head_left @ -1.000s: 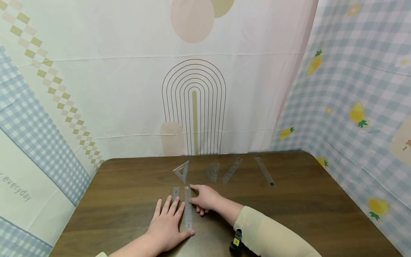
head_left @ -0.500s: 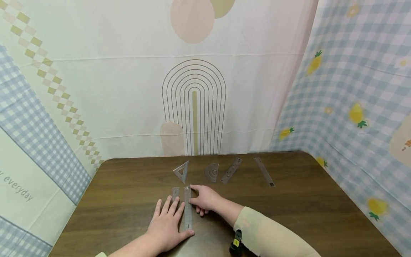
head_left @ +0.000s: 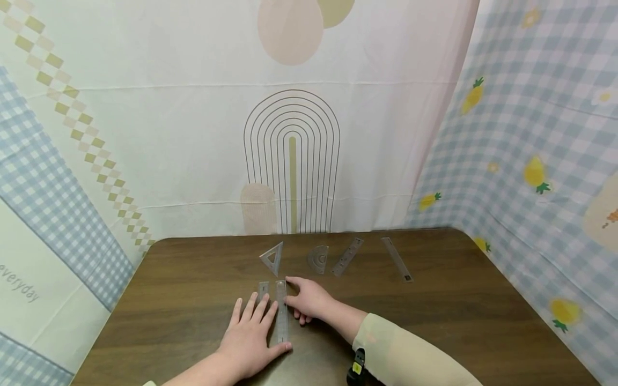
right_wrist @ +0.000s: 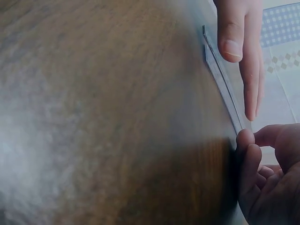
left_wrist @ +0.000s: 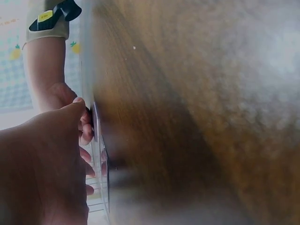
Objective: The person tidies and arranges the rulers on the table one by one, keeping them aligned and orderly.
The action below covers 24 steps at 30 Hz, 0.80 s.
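A clear straight ruler (head_left: 282, 321) lies lengthwise between my two hands on the dark wooden table. My left hand (head_left: 248, 338) is spread flat on its left, the index finger along its left edge and the thumb across its near end. Under those fingers a second clear ruler (head_left: 263, 288) is partly covered; only its far end shows. My right hand (head_left: 311, 300) touches the first ruler's right edge near the far end, index fingertip and thumb apart, the other fingers curled beneath. From the side, the right wrist view shows the ruler (right_wrist: 222, 89) close to the table.
Farther back lie a clear set square (head_left: 272, 258), a protractor (head_left: 318, 259), a slanted ruler (head_left: 347, 257) and another ruler (head_left: 398, 259) to the right. Patterned cloth (head_left: 193, 134) hangs behind the table (head_left: 458, 321). A dark wrist device (head_left: 356, 367) sits by the right sleeve.
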### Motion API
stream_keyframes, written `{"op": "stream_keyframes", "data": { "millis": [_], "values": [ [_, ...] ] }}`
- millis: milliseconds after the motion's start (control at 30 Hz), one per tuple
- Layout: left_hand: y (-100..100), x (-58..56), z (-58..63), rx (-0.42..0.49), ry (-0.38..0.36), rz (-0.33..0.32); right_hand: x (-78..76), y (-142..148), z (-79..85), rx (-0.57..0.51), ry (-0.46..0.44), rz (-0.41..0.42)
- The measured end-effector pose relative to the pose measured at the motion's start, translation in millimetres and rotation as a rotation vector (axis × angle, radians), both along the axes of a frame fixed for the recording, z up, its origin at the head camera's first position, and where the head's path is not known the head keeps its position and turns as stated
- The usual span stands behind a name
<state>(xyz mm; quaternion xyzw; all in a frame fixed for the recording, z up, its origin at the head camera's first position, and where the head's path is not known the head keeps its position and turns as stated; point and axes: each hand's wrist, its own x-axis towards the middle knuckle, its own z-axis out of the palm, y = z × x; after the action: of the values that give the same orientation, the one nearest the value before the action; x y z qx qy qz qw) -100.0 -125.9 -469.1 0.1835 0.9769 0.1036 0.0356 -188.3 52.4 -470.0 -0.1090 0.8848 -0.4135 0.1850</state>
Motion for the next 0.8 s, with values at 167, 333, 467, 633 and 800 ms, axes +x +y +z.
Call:
{"op": "stream_keyframes", "data": {
  "millis": [167, 333, 467, 633, 800],
  "values": [
    [0.9, -1.4, -2.9, 0.003, 0.052, 0.003, 1.7, 1.5, -0.4, -0.032, 0.013, -0.009],
    [4.0, -3.0, -3.3, -0.017, 0.078, 0.014, 4.2, 4.9, -1.9, -0.067, 0.059, -0.011],
    [7.4, -3.7, 0.7, -0.020, 0.082, 0.019, 6.9, 8.5, -1.8, -0.083, 0.093, -0.032],
    [9.7, -4.0, 3.7, -0.023, 0.076, 0.021, 10.8, 13.0, 2.3, -0.111, 0.118, -0.047],
    [12.5, -6.0, 4.4, -0.025, 0.070, 0.024, 12.5, 18.7, 4.8, -0.135, 0.134, -0.052]
  ]
}}
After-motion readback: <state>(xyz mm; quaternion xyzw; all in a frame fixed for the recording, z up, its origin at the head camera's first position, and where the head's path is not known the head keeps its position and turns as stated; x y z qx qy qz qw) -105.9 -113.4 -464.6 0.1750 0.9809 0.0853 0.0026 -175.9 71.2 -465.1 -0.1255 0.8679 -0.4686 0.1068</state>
